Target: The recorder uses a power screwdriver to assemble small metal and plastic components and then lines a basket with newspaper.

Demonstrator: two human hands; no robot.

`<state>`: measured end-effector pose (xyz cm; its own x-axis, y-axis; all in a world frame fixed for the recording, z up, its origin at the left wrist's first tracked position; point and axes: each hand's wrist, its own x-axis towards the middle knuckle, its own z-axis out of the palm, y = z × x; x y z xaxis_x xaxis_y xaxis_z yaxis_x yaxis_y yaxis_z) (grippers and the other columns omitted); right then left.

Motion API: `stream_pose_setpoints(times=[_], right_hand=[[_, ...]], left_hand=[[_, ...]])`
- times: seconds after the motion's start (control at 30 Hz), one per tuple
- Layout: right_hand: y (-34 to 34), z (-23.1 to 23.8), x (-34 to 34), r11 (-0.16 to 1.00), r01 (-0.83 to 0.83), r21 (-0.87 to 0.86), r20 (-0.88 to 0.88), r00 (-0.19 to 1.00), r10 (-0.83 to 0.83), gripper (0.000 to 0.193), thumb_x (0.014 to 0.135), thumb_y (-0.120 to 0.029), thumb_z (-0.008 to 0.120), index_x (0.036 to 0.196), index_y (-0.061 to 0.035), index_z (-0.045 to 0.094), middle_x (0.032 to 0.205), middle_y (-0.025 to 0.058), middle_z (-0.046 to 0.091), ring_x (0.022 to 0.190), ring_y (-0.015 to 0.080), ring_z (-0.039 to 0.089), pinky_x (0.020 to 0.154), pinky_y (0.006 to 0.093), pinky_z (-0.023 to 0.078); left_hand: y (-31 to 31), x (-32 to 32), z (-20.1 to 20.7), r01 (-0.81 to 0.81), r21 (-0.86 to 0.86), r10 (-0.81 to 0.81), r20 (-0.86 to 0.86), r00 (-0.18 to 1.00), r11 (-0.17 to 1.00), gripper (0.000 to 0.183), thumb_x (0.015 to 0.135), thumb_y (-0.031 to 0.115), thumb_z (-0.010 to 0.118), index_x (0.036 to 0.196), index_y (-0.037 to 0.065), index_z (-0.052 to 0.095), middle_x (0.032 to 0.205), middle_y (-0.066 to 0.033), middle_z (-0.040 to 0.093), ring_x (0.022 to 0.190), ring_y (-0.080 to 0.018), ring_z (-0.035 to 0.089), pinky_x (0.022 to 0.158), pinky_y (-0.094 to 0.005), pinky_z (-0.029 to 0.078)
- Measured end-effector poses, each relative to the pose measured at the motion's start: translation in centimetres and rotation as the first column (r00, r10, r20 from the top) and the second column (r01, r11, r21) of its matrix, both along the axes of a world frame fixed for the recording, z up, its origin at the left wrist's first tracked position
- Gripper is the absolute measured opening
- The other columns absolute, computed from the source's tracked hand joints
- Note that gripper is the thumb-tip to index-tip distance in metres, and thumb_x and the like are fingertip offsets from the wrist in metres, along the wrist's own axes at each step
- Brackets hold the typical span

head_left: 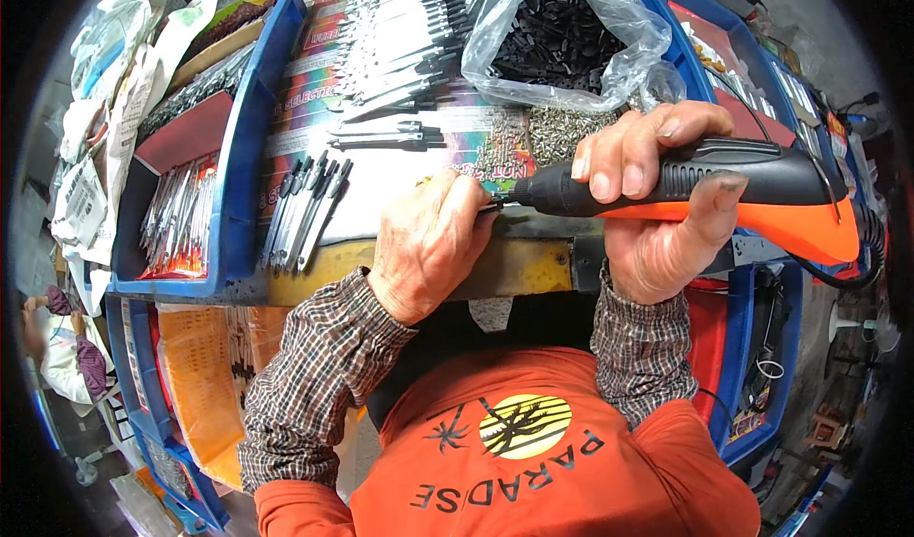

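Note:
My right hand (657,247) is wrapped around a black and orange electric screwdriver (619,183), held level with its tip pointing left. That tip meets the fingers of my left hand (424,237), which is closed in a pinch at the table's front edge. A bit of something dark shows at those fingertips; the rest is hidden by the hand. Left of it lies a small group of slender black-and-silver pieces (309,208). Two similar pieces (381,135) lie beyond my left hand. Small brass-coloured screws (562,135) are heaped just past the screwdriver.
A long row of black-and-silver pieces (405,42) covers the far table. Right of it stands a clear plastic bag (486,37) of black parts. Blue bins (233,185) flank the left, with others (709,75) on the right. A black cord (871,242) hangs from the screwdriver.

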<state>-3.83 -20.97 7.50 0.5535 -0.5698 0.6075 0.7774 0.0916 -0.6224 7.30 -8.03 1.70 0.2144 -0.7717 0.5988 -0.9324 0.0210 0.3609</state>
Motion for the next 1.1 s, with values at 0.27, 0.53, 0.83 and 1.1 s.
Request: stream_pose_setpoints(times=[0.27, 0.53, 0.83, 1.1], right_hand=[[0.24, -0.03, -0.20, 0.999, 0.035, -0.028, -0.034, 0.999, -0.036, 0.041, 0.078, -0.040, 0.062, 0.092, -0.0049, 0.044, 0.062, 0.0053, 0.047, 0.055, 0.0172, 0.049, 0.058, 0.0338, 0.043], [0.28, -0.06, -0.46, 0.996, 0.065, -0.063, -0.090, 0.993, -0.071, 0.044, 0.080, -0.048, 0.057, 0.091, -0.0078, 0.045, 0.063, 0.0022, 0.046, 0.056, 0.0161, 0.047, 0.059, 0.0344, 0.041], [-0.10, -0.06, -0.65, 1.000, 0.010, 0.011, 0.028, 1.000, -0.010, 0.037, 0.078, -0.030, 0.064, 0.092, -0.0023, 0.043, 0.062, 0.0081, 0.048, 0.057, 0.0181, 0.051, 0.060, 0.0356, 0.046], [-0.12, -0.07, -0.78, 1.000, 0.027, -0.009, 0.022, 0.999, -0.027, 0.037, 0.078, -0.030, 0.065, 0.092, -0.0021, 0.044, 0.062, 0.0081, 0.049, 0.056, 0.0182, 0.051, 0.060, 0.0352, 0.046]], left_hand=[[-0.02, -0.19, 0.32, -0.001, -0.023, 0.001, 0.006, 1.000, 1.000, 0.029, 0.065, 0.000, 0.067, 0.092, 0.004, 0.057, 0.070, -0.0083, 0.051, 0.061, -0.0236, 0.051, 0.055, -0.0327, 0.041], [0.02, -0.10, 0.15, 0.012, -0.016, -0.011, 0.033, 0.999, 1.000, 0.026, 0.065, 0.000, 0.067, 0.090, 0.004, 0.061, 0.070, -0.0074, 0.051, 0.060, -0.0226, 0.052, 0.053, -0.0322, 0.041], [-0.14, 0.22, -0.15, 0.023, -0.053, -0.021, 0.032, 0.999, 0.998, 0.023, 0.063, 0.004, 0.066, 0.085, 0.008, 0.059, 0.067, -0.0043, 0.046, 0.059, -0.0207, 0.050, 0.050, -0.0318, 0.041], [0.05, 0.24, -0.35, 0.040, -0.068, -0.040, 0.000, 0.999, 0.997, 0.022, 0.063, 0.004, 0.067, 0.083, 0.008, 0.060, 0.066, -0.0044, 0.047, 0.059, -0.0211, 0.051, 0.050, -0.0321, 0.040]])
